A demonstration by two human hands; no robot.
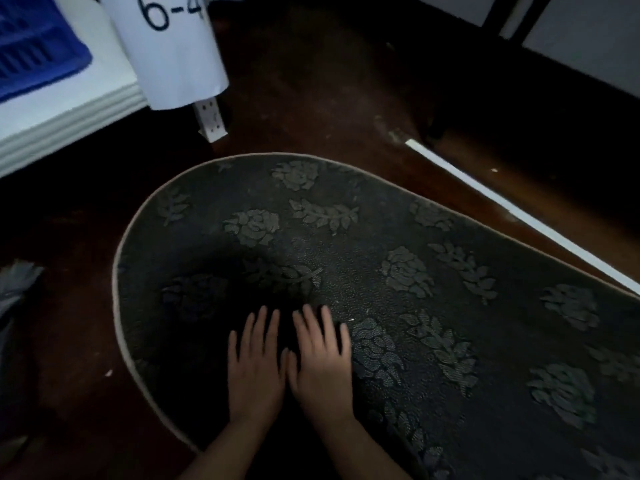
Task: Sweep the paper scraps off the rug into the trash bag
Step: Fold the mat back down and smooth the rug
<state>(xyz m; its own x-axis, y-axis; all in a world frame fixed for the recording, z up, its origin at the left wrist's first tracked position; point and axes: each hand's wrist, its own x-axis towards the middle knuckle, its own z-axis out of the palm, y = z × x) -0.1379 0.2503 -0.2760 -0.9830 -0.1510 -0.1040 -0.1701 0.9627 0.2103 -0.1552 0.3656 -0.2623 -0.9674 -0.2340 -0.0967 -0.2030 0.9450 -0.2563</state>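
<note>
A dark oval rug (pixel 398 237) with a raised flower pattern and a pale border lies on the brown floor. My left hand (pixel 254 368) and my right hand (pixel 320 365) lie flat on it side by side near its front left part, fingers straight and spread, holding nothing. One tiny white paper scrap (pixel 350 320) sits on the rug just right of my right fingertips. Another small scrap (pixel 108 373) lies on the floor left of the rug. A crumpled dark grey bag (pixel 17 285) shows at the left edge.
A white furniture edge (pixel 69 112) with a blue crate (pixel 34 53) stands at the back left, with a paper sheet marked "6-4" (pixel 173 46) hanging from it. A white power strip (pixel 211 119) stands below it. A white strip (pixel 519 213) runs along the floor right of the rug.
</note>
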